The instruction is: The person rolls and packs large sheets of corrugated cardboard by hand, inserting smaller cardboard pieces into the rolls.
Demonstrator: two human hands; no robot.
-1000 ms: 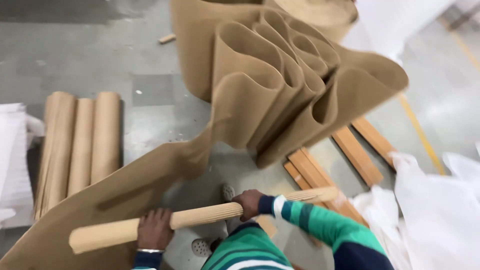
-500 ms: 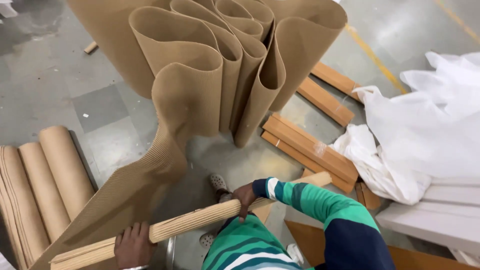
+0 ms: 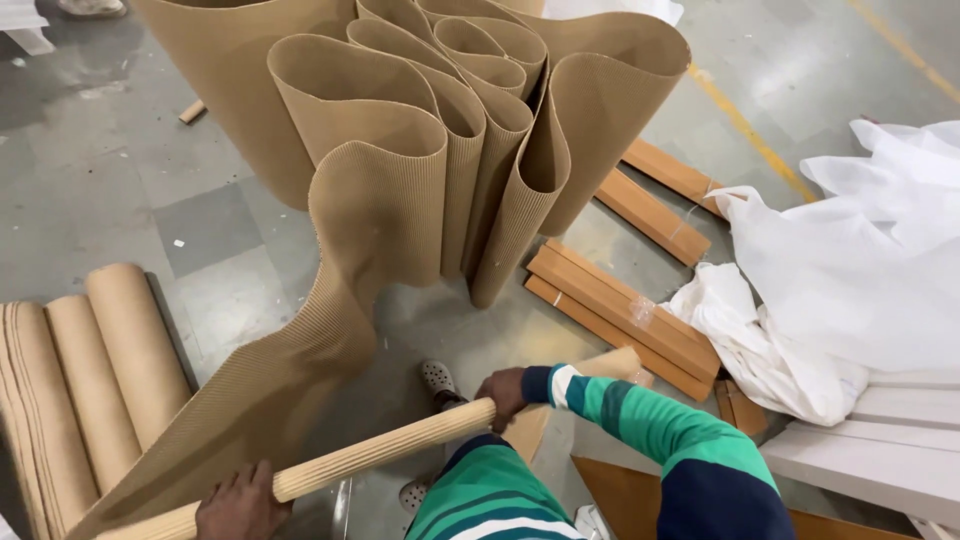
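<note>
I see a huge sheet of brown corrugated cardboard [image 3: 420, 150] standing in wavy folds on the grey floor [image 3: 120, 180]; since a second ago it fills more of my view, closer and higher. Its low end winds into a tight cardboard roll [image 3: 380, 455], now tilted steeper across my lap. My left hand [image 3: 240, 505] clenches one end, my right hand [image 3: 503, 395] the other. Finished rolls [image 3: 100, 380] lie left, white sheeting [image 3: 860, 270] right.

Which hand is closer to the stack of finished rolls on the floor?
Left. The left hand grips the near end of the rolled tube, just beside the rolls. The right hand holds the tube farther along, away from them.
</note>
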